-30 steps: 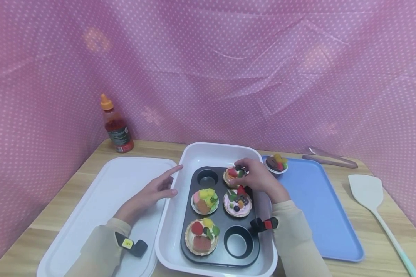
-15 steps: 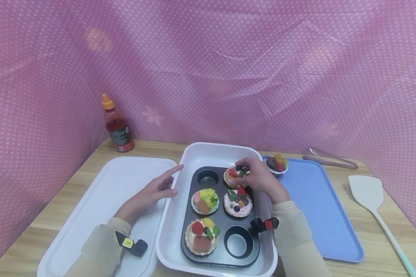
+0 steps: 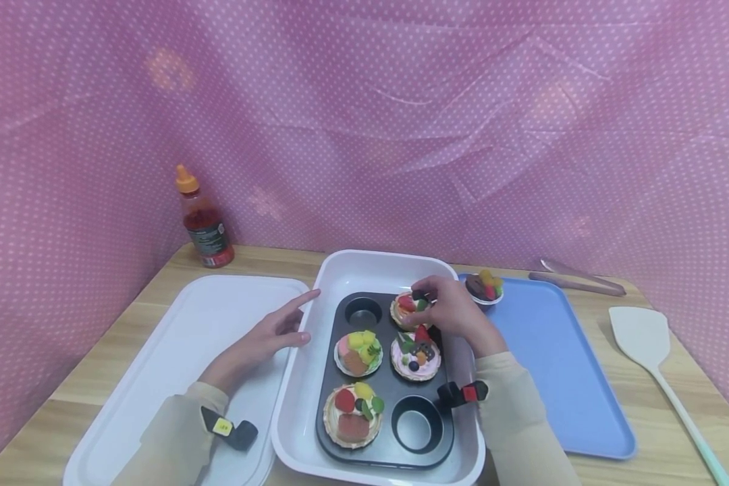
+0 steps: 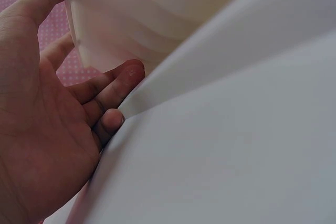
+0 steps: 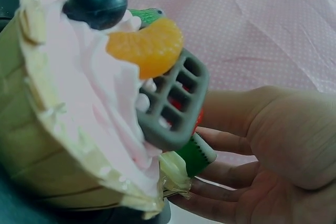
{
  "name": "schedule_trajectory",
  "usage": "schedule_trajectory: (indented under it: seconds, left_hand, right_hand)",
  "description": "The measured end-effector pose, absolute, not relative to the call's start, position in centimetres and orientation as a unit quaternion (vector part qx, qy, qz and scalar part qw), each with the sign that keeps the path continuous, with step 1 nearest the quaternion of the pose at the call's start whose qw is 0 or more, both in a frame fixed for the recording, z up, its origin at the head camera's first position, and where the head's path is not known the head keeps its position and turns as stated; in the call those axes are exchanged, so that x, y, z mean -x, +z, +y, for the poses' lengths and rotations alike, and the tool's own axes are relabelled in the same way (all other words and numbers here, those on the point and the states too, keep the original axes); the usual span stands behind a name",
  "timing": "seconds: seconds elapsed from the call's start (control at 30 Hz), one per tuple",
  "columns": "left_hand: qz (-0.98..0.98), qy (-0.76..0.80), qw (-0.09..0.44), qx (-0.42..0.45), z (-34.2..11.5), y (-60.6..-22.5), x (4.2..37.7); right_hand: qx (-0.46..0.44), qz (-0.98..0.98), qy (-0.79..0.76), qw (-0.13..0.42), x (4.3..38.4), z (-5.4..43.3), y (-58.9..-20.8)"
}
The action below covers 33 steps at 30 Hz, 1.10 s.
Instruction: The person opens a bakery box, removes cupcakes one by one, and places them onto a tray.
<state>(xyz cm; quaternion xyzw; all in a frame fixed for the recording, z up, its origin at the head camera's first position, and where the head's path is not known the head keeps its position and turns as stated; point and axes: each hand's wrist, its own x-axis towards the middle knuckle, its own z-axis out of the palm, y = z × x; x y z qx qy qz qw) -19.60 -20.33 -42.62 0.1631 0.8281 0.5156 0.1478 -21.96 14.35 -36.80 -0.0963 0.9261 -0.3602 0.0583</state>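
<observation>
My left hand [image 3: 273, 334] rests at the left rim of a deep white basin [image 3: 364, 273], index finger and thumb stretched out over the edge. In the left wrist view the other fingers of that hand [image 4: 52, 129] lie against the basin's outer side. My right hand [image 3: 452, 307] grips a small fruit tart [image 3: 403, 312] by its edges, at the far right cup of the dark muffin pan [image 3: 389, 405] inside the basin. A pink cream tart [image 3: 418, 364], a yellow-topped tart [image 3: 360, 354] and a larger strawberry tart [image 3: 352, 420] sit in other cups. In the right wrist view the pink cream tart partly hides my fingers.
A white tray [image 3: 170, 351] lies left of the basin, a blue tray [image 3: 553, 364] right. A chocolate fruit tart [image 3: 484, 289] stands at the blue tray's far corner. Tongs [image 3: 577, 278], a spatula [image 3: 640, 337] and a sauce bottle [image 3: 205, 226] are farther out.
</observation>
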Motion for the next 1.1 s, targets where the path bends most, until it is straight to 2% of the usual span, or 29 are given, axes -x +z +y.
schedule_trajectory:
  seconds: [0.57, 1.1]
  left_hand:
    - [0.809, 0.536, 0.146, -0.19, -20.55, -42.57, 19.38]
    - [0.812, 0.536, 0.154, -0.175, -20.55, -42.57, 19.48]
  right_hand:
    - [0.097, 0.929, -0.356, 0.035, 22.1, 14.28, -36.9]
    - [0.074, 0.928, -0.365, 0.012, 22.05, 14.3, -36.89]
